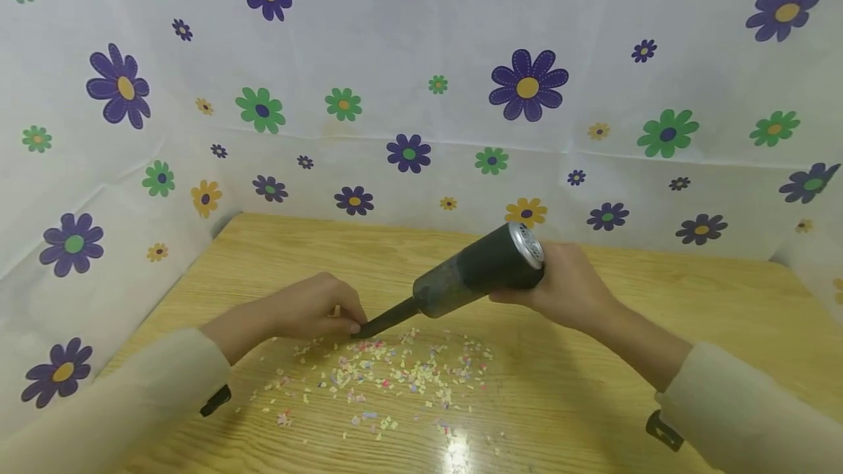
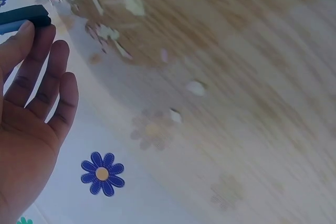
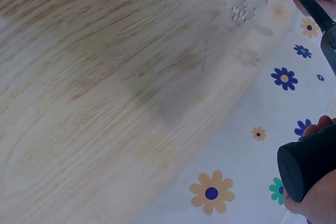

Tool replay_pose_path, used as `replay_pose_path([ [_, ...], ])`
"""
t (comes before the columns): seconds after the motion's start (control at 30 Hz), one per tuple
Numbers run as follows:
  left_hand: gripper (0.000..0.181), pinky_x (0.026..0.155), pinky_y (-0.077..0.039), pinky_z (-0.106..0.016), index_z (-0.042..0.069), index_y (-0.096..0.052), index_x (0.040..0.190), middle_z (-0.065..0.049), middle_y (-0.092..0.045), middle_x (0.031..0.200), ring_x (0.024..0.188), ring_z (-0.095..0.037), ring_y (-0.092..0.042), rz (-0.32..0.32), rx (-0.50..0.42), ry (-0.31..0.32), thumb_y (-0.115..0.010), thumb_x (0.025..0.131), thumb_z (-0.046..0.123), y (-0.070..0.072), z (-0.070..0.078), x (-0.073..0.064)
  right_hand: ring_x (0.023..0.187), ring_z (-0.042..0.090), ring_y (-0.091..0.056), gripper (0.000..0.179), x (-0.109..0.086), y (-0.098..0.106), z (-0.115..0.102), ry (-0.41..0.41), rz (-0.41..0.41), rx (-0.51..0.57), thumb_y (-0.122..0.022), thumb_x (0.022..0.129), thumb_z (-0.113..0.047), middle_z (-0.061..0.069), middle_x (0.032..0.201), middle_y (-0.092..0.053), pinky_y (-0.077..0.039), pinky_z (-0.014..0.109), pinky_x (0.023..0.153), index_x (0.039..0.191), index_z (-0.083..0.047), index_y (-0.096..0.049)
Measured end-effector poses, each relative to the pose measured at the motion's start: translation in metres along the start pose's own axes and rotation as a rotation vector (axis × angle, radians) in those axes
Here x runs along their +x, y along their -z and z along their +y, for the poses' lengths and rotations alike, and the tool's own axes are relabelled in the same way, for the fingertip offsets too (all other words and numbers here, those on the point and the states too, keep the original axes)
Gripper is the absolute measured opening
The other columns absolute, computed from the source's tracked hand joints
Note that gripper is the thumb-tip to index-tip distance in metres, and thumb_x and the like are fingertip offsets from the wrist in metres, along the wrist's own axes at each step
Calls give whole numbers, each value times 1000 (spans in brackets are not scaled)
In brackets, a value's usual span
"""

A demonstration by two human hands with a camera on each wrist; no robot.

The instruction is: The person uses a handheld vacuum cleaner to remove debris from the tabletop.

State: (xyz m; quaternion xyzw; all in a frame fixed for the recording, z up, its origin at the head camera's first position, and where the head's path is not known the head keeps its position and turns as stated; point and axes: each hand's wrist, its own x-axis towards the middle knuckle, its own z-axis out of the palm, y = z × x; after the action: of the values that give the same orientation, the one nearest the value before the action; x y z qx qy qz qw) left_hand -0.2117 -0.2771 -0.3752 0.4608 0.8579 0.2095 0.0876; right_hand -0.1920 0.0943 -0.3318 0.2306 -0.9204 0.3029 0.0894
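My right hand [image 1: 569, 290] grips a black handheld vacuum cleaner [image 1: 490, 263] by its thick end, tilted down to the left over the wooden table. A narrow nozzle [image 1: 390, 317] extends from its smoky, see-through middle. At the nozzle's tip, my left hand [image 1: 317, 307] pinches it between thumb and index finger; the other fingers [image 2: 56, 72] stay loosely bent in the left wrist view. Small paper confetti [image 1: 415, 371] in yellow, pink and purple lies scattered below the nozzle. The right wrist view shows the vacuum's dark handle end [image 3: 302, 163] within my right hand.
A light wood table [image 1: 593, 401] bears the confetti, with stray bits toward the near side. White cloth [image 1: 448, 35] with purple, green and orange flowers hangs behind the table and along its left side. Both forearms wear pale sleeves [image 1: 744, 401].
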Motion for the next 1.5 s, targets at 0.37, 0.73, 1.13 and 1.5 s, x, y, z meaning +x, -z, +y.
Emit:
replay_pose_path([
  [0.37,11,74,-56,-22,11,-79,96,7,-73,83,76,1,-65,-38,-36,-9,-69,92,8,-6,11,11,87,24,-72,49,-13,8,7,14,19,-29,-94,67,-26,7,96,-75,-57,44,78,106,-7,-70],
  [0.73,10,72,-56,-20,11,-79,96,5,-74,85,76,2,-65,-24,-6,-46,-70,92,8,-11,14,25,86,23,-71,50,-18,23,14,9,2,-58,-93,68,-29,6,96,-75,-56,43,75,107,-7,-70],
  [1.13,10,75,-55,-18,9,-79,97,0,-76,89,79,-4,-68,-22,21,-35,-70,92,10,-19,20,54,83,24,-71,51,-20,37,36,21,33,-113,-94,66,-27,7,94,-76,-54,42,73,106,-7,-71],
  [1.5,10,74,-56,-18,8,-78,96,0,-76,89,78,-4,-68,-37,57,-34,-69,93,11,-23,27,74,86,24,-71,52,-23,48,54,17,30,-88,-95,65,-23,7,97,-76,-55,44,77,108,-7,-70],
])
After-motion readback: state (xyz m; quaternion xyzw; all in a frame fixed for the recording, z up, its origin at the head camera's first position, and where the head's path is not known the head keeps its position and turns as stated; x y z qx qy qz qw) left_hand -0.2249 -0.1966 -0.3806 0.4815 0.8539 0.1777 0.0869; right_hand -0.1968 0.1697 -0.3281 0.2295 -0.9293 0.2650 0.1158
